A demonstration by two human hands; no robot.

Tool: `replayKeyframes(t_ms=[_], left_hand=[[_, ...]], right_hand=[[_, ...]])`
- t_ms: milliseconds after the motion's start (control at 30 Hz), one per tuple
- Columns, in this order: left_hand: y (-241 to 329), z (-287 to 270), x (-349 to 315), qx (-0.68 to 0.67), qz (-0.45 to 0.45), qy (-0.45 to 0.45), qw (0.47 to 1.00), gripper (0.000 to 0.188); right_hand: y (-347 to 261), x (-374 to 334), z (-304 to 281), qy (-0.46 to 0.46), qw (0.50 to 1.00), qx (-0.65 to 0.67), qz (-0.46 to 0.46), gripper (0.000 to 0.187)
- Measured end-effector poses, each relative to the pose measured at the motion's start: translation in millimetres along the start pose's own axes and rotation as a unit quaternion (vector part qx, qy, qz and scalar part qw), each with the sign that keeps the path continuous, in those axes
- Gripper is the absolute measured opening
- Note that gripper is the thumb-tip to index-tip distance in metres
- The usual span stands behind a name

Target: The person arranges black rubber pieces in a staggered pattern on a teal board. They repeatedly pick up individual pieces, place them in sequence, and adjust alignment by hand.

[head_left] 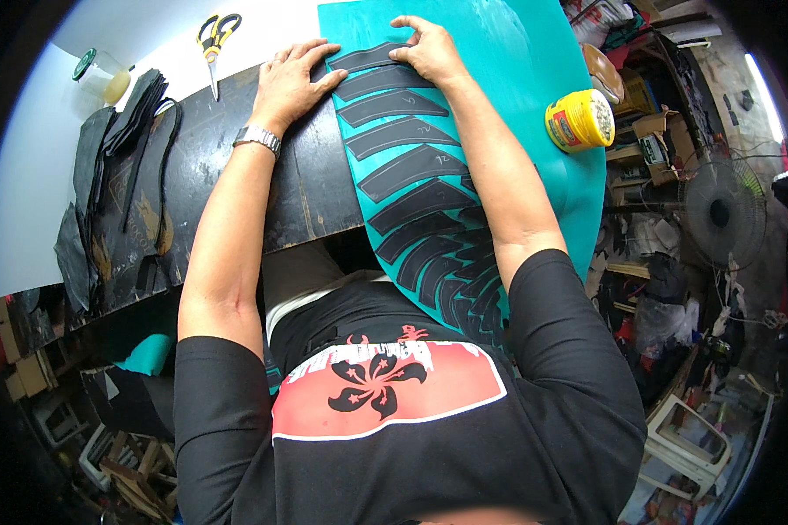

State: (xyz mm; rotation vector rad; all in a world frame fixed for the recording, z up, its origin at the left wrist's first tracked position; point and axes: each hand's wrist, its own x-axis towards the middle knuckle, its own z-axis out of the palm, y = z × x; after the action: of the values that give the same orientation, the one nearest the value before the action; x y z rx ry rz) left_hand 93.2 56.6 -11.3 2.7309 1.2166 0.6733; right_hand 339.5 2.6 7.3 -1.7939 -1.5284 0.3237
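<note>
Curved black pieces, leather-like, lie in a long overlapping row on a teal sheet (508, 52); several carry light hand-drawn marks. At the far end of the row is the farthest black piece (363, 58), lying flat. My left hand (291, 86) rests at the sheet's left edge with fingers stretched out, their tips by that piece's left end. My right hand (431, 54) is at its right end, thumb touching the piece and index finger reaching beyond its far edge, with a gap between them. Neither hand has anything lifted. My right forearm covers part of the row.
Yellow-and-black scissors (214, 48) and a jar with a green lid (105, 77) sit at the far left. Dark strips (105, 166) lie on the black worktop (214, 157). A yellow tub (578, 121) stands on the sheet's right side. A fan (720, 210) and cluttered shelves are farther right.
</note>
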Motion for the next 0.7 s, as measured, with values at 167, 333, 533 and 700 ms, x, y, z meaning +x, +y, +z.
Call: replayKeyframes(t_ms=[167, 333, 533, 700], left_hand=[[1.4, -0.5, -0.3, -0.01, -0.007, 0.0, 1.0, 0.057], [1.7, -0.9, 0.0, -0.007, -0.009, -0.004, 1.0, 0.057], [2.6, -1.1, -0.7, -0.018, -0.005, 0.004, 1.0, 0.055], [2.8, -5.4, -2.7, -0.066, 0.009, 0.046, 0.997, 0.045]], right_hand=[[-2.5, -0.2, 0.9, 0.009, 1.0, -0.012, 0.021, 0.055], [-6.4, -0.8, 0.1, 0.001, 0.999, -0.034, 0.028, 0.056], [-17.3, 0.9, -2.1, 0.0, 0.994, -0.1, 0.035, 0.057], [-42.8, -14.4, -1.0, 0.154, 0.934, -0.284, -0.152, 0.059]])
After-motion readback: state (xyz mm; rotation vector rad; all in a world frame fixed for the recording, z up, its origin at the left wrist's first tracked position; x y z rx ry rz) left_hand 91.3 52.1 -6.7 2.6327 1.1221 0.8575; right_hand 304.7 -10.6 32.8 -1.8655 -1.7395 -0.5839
